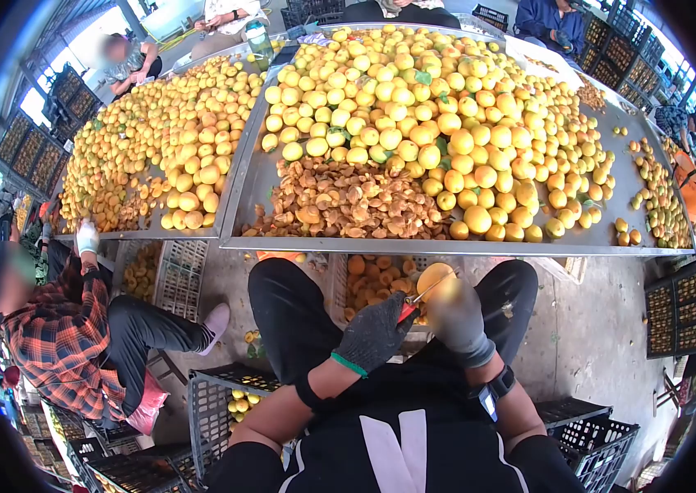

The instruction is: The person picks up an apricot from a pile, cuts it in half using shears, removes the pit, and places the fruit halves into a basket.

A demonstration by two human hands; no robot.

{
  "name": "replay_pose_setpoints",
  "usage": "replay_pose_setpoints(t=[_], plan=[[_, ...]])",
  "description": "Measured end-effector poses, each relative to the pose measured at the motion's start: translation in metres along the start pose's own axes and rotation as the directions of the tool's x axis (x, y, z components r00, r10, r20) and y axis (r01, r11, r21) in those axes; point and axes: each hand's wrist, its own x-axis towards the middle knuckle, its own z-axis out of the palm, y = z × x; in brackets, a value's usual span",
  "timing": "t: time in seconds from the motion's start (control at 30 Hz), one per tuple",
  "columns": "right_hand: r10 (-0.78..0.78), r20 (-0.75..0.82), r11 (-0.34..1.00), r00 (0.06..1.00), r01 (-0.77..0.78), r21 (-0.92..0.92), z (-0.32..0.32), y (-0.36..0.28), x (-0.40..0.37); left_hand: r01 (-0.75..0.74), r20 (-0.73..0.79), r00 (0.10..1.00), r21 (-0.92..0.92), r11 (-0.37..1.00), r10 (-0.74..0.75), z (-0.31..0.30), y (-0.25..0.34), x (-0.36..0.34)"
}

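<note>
In the head view my left hand (374, 333), in a dark glove with a green cuff, is closed around the red handle of a small knife (407, 311). The thin blade points up and to the right, over the face of an apricot (436, 279). My right hand (459, 324), gloved in grey and partly blurred, grips that apricot from below. Both hands are close together over my lap, above a crate of apricot halves (371, 278) on the floor. A heap of brown-orange pieces (352, 200) lies at the near edge of the metal table, in front of whole apricots (381, 99).
The metal table's front rim (446, 245) runs just beyond my knees. Black crates (208, 411) stand beside me at left and right. A person in a plaid shirt (60, 329) sits at the left, and more people sit around the tables.
</note>
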Motion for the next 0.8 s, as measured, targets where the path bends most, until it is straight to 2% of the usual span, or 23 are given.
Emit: replay_pose_setpoints(t=[0.03,0.07,0.13,0.17,0.23,0.27,0.33,0.37,0.43,0.47,0.5,0.53,0.67,0.73,0.77,0.8], plan=[[0.053,0.074,0.990,0.996,-0.062,0.128,-0.007,0.007,-0.001,-0.008,-0.024,1.000,0.013,1.000,0.008,0.002,0.000,-0.001],[0.052,0.077,0.990,0.996,-0.061,0.126,-0.001,0.007,-0.001,-0.008,-0.028,1.000,0.013,1.000,0.008,0.003,-0.002,-0.001],[0.110,-0.010,0.867,0.994,-0.091,0.489,0.017,0.009,0.000,-0.046,-0.076,0.996,0.064,0.997,0.051,0.006,-0.006,0.000],[0.106,-0.009,0.868,0.994,-0.088,0.489,0.016,0.007,0.002,-0.049,-0.078,0.995,0.066,0.997,0.055,0.007,-0.009,0.001],[0.033,0.024,0.955,0.999,-0.039,0.294,0.014,0.004,0.004,-0.031,-0.058,0.998,0.088,0.996,0.037,0.006,-0.014,-0.001],[0.032,0.025,0.955,0.999,-0.038,0.295,0.015,0.002,0.003,-0.032,-0.058,0.998,0.089,0.996,0.037,0.005,-0.014,-0.001],[-0.039,-0.061,0.991,0.997,0.031,-0.130,0.016,-0.005,0.001,-0.046,-0.064,0.997,0.110,0.993,0.054,0.003,-0.012,-0.002],[-0.040,-0.061,0.991,0.997,0.031,-0.131,0.013,-0.004,0.001,-0.047,-0.065,0.996,0.109,0.993,0.054,0.002,-0.010,-0.002],[0.069,0.032,0.997,0.997,-0.069,0.023,0.005,0.001,0.001,-0.022,-0.049,0.998,0.115,0.993,0.027,0.001,-0.008,-0.002],[0.069,0.034,0.997,0.997,-0.070,0.021,0.008,0.002,0.001,-0.021,-0.052,0.998,0.114,0.993,0.027,0.001,-0.009,-0.002],[0.132,0.048,0.946,0.990,-0.140,0.292,0.013,0.005,0.001,-0.040,-0.090,0.995,0.113,0.993,0.050,0.002,-0.010,-0.003],[0.188,0.077,0.819,0.979,-0.199,0.539,0.016,0.007,0.000,-0.061,-0.127,0.989,0.112,0.992,0.075,0.003,-0.011,-0.003],[0.156,0.051,0.890,0.986,-0.163,0.426,0.011,0.015,0.001,-0.024,-0.047,0.998,0.185,0.982,0.033,0.005,-0.025,-0.004],[0.151,-0.042,0.953,0.988,-0.134,0.273,0.011,0.013,0.002,-0.050,-0.088,0.994,0.124,0.991,0.061,0.012,-0.034,-0.005],[0.149,-0.045,0.954,0.988,-0.131,0.271,0.010,0.012,0.003,-0.054,-0.088,0.994,0.122,0.991,0.065,0.011,-0.032,-0.005],[0.136,-0.107,0.972,0.985,-0.112,0.207,0.011,0.013,0.004,-0.008,-0.071,0.997,0.068,0.998,0.012,0.009,-0.030,-0.007]])
